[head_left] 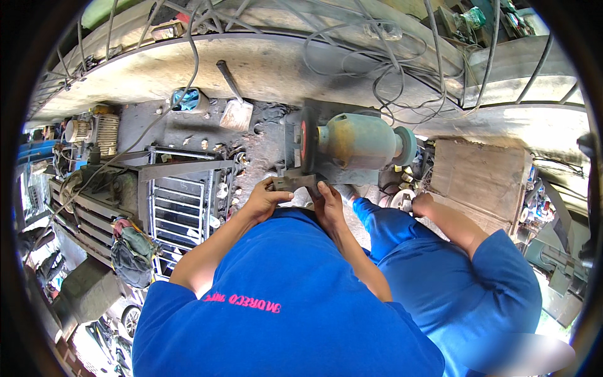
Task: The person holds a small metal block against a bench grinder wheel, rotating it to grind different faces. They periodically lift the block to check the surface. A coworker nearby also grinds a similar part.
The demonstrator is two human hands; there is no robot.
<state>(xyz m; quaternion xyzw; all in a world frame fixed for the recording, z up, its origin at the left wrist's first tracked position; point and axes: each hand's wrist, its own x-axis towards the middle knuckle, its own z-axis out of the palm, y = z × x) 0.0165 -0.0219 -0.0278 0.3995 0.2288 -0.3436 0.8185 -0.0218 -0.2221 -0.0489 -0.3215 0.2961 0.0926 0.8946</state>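
Nearest, frame centre: I've got left grip (267,200) and right grip (328,204) closed on a dark metal part (294,183), one at each end, probably for steady two-sided control. Part's just at the lower rim of the grinding wheel (308,138); can't tell if touching. Grinder body (357,142) beyond, right of centre. Far, upper left: shovel (237,114) leans on concrete wall (276,69), bucket (200,102) nearby, likely parked out of the way.

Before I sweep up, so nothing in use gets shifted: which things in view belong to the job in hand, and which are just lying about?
In the job:
metal piece, held by left hand and right hand
grinder, its dark wheel close by the piece

Seemingly just lying about:
shovel
bucket
dark bag or jacket
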